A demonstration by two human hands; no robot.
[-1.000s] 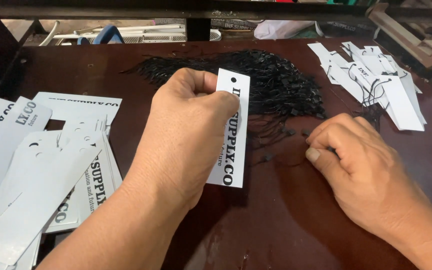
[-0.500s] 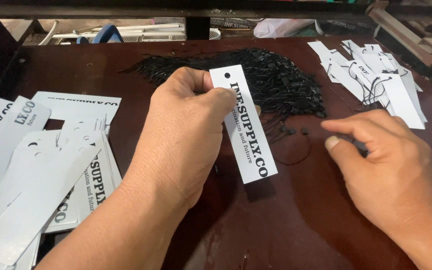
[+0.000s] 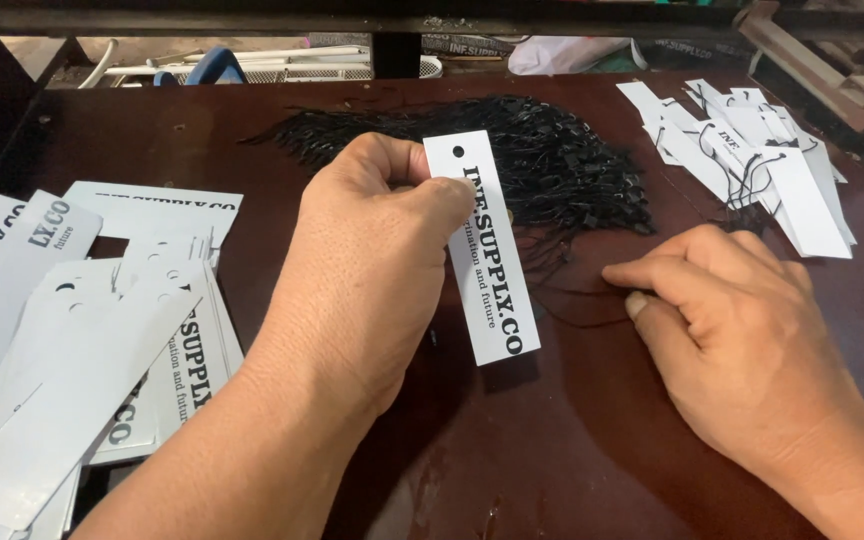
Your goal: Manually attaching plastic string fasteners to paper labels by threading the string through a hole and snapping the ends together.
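Head view: dark brown table (image 3: 572,450) carries everything. Left of the black string pile (image 3: 542,160) lie white card sheets (image 3: 72,330); right of it, strung tags (image 3: 752,170). Just below the pile, the left hand (image 3: 372,270) pinches a white punched hang tag (image 3: 482,250) upright, grip closed. Right hand (image 3: 742,340) pinches one black string loop (image 3: 582,305).

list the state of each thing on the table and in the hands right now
left hand: pinching the white tag near its hole
white tag: held up, unstrung
right hand: fingertips pinching a black string
black string: single, on the table
string pile: loose heap
strung tags: piled, strings attached
blank tags: loosely stacked
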